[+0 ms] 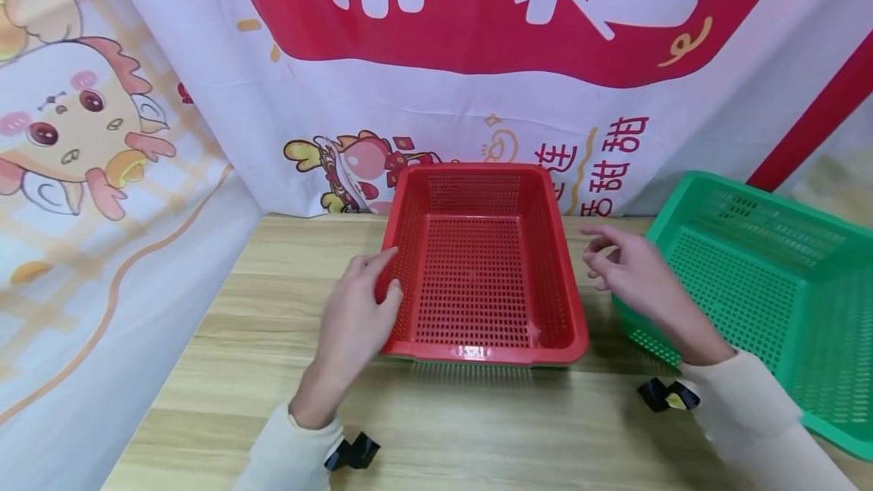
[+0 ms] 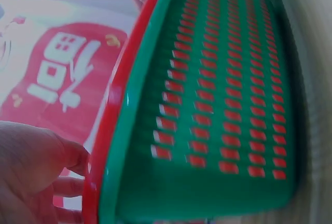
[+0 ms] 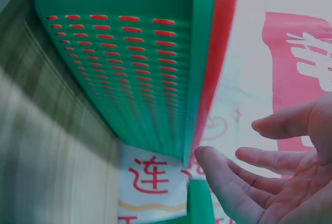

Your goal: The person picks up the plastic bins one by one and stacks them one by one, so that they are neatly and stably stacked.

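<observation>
A red plastic basket point(image 1: 470, 279) with perforated walls sits inside a green basket point(image 2: 207, 110), whose outer wall shows below the red rim in both wrist views. At its left rim hovers my left hand point(image 1: 358, 309), thumb and index finger spread; whether the fingertips touch the rim cannot be told. My right hand point(image 1: 630, 267) is held just off the right side of the red basket, fingers loosely bent and holding nothing. In the right wrist view the fingers point(image 3: 223, 167) come close to the red rim.
Another green basket point(image 1: 736, 294) stands at the right, partly under my right forearm. The wooden table point(image 1: 259, 324) carries the baskets. A printed white cloth point(image 1: 273, 97) hangs behind, and another patterned cloth covers the left side.
</observation>
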`<state>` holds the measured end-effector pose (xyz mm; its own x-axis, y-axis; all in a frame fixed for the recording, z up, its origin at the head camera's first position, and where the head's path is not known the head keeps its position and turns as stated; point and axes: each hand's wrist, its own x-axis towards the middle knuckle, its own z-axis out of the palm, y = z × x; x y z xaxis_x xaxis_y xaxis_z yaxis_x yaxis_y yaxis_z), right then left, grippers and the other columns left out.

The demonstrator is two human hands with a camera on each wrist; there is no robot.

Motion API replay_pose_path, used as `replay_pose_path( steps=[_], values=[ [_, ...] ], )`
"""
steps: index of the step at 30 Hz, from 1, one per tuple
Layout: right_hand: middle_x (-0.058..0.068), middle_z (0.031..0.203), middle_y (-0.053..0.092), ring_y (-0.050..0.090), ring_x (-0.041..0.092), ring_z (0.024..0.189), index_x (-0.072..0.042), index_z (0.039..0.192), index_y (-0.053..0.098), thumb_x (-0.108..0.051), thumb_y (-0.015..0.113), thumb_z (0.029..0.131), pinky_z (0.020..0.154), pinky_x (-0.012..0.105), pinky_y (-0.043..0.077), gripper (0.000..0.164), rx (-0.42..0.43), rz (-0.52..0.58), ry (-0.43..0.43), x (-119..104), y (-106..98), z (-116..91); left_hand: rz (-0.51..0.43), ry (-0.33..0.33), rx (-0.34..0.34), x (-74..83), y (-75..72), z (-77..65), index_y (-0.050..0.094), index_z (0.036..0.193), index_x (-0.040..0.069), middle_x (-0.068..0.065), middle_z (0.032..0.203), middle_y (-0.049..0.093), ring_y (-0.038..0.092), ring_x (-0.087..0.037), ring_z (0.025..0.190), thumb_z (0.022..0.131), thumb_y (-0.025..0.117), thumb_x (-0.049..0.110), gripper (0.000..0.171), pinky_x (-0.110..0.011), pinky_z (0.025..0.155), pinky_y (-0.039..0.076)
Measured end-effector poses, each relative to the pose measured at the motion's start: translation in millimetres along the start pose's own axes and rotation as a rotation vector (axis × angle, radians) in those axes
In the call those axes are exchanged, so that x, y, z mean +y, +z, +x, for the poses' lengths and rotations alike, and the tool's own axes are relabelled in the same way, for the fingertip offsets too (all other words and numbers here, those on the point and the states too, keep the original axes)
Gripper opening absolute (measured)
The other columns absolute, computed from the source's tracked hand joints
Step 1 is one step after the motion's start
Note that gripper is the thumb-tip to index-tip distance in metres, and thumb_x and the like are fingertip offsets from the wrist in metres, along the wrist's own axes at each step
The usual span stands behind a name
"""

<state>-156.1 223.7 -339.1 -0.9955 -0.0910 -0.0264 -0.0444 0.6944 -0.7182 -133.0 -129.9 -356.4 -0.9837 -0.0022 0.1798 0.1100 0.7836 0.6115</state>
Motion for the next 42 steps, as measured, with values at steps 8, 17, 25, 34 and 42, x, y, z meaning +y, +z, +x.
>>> replay_pose_path(
  steps=[8, 17, 25, 34, 42],
  values=[
    [0.023, 0.123, 0.063, 0.070, 0.029, 0.089, -0.002, 0.151, 0.051, -0.022, 0.060, 0.106, 0.064, 0.021, 0.058, 0.049, 0.124, -0.085, -0.033, 11, -16, -25, 0.012, 0.056, -0.023, 32.7, 9.1, -4.4, 0.059, 0.150, 0.019, -0.008, 0.144, 0.058, 0.060, -0.029, 0.126, 0.101, 0.064, 0.028, 0.050, -0.055, 0.100, 0.057],
    [0.026, 0.123, 0.065, 0.074, 0.015, 0.075, -0.002, 0.149, 0.052, -0.020, 0.057, 0.108, 0.058, 0.019, 0.055, 0.045, 0.248, -0.155, -0.031, 34, -41, -54, -0.043, 0.174, -0.076, 69.3, 30.5, -8.1, 0.059, 0.150, 0.022, -0.003, 0.142, 0.061, 0.061, -0.024, 0.123, 0.102, 0.064, 0.028, 0.048, -0.050, 0.098, 0.058],
    [0.033, 0.122, 0.061, 0.051, -0.020, 0.067, 0.005, 0.149, 0.049, -0.018, 0.053, 0.110, 0.054, 0.008, 0.048, 0.045, 0.370, -0.220, 0.052, 56, -52, -73, -0.016, 0.276, -0.138, 103.2, 61.5, -8.9, 0.057, 0.151, 0.022, 0.000, 0.141, 0.062, 0.062, -0.018, 0.116, 0.104, 0.061, 0.030, 0.048, -0.041, 0.090, 0.060],
    [0.039, 0.118, 0.054, 0.033, -0.030, 0.072, 0.014, 0.148, 0.044, -0.006, 0.045, 0.110, 0.054, 0.001, 0.038, 0.043, 0.500, -0.179, 0.076, 91, -61, -91, 0.050, 0.342, -0.178, 138.0, 94.4, -6.0, 0.061, 0.147, 0.023, 0.002, 0.133, 0.064, 0.063, -0.014, 0.110, 0.104, 0.061, 0.032, 0.044, -0.031, 0.085, 0.061],
    [-0.023, 0.101, 0.045, 0.036, -0.029, 0.075, 0.000, 0.145, 0.056, -0.005, 0.045, 0.109, 0.057, -0.003, 0.036, 0.038, 0.675, -0.109, 0.051, 142, -66, -98, 0.043, 0.420, -0.182, 163.3, 115.4, -0.4, 0.061, 0.146, 0.024, 0.003, 0.137, 0.066, 0.066, -0.015, 0.120, 0.106, 0.057, 0.032, 0.042, -0.034, 0.090, 0.061]
  ],
)
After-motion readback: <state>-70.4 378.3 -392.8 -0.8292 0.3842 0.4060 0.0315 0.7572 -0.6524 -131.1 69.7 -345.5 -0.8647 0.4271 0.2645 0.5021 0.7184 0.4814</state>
